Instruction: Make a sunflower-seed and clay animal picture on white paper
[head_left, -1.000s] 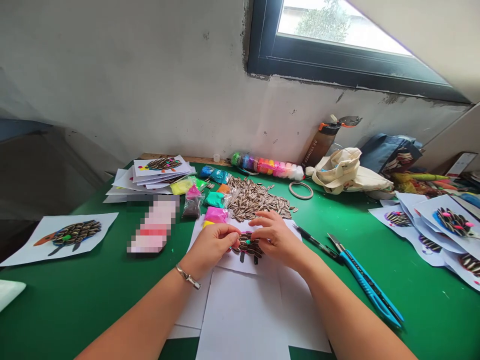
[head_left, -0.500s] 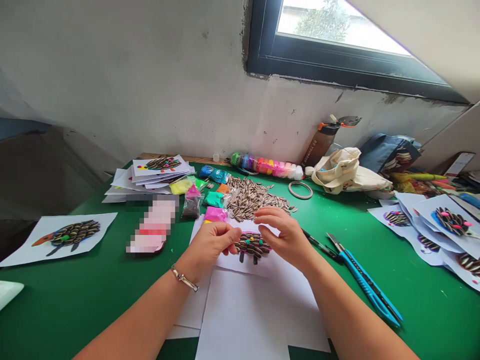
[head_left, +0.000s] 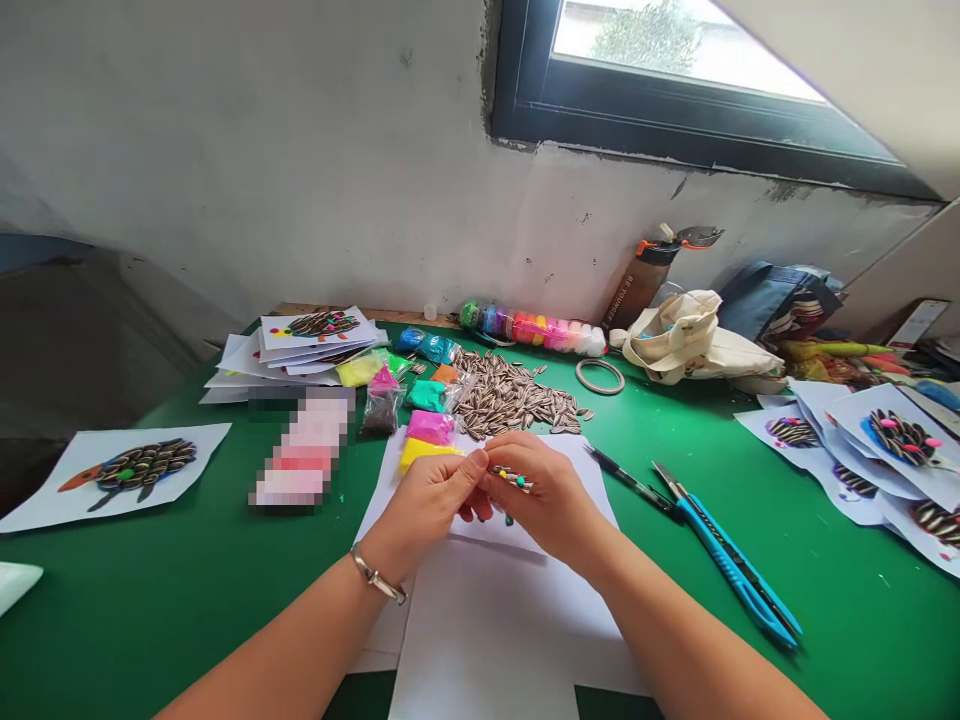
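My left hand [head_left: 439, 490], with a bracelet [head_left: 377, 575] at its wrist, is closed, the thumb and forefinger pinched together. My right hand [head_left: 546, 490] meets it fingertip to fingertip, also pinching. Whatever lies between the fingertips is too small or hidden to make out. Under the hands is a picture made of striped sunflower seeds [head_left: 516, 479] with small coloured dots, mostly covered by my fingers. It is on a white sheet of paper [head_left: 585, 510]. Packets of yellow clay [head_left: 420, 455] and pink clay [head_left: 430, 428] lie just beyond my left hand.
Loose sunflower seeds [head_left: 510, 392] are heaped behind the hands. A black pen [head_left: 630, 480] and a blue utility knife [head_left: 735, 560] lie to the right. Finished seed pictures lie left [head_left: 142, 470] and right [head_left: 900, 440]. A bottle [head_left: 637, 285] leans against the wall.
My right hand has moved left and down to meet my left hand, its fingers closing from a spread pose. The seed picture is now more covered.
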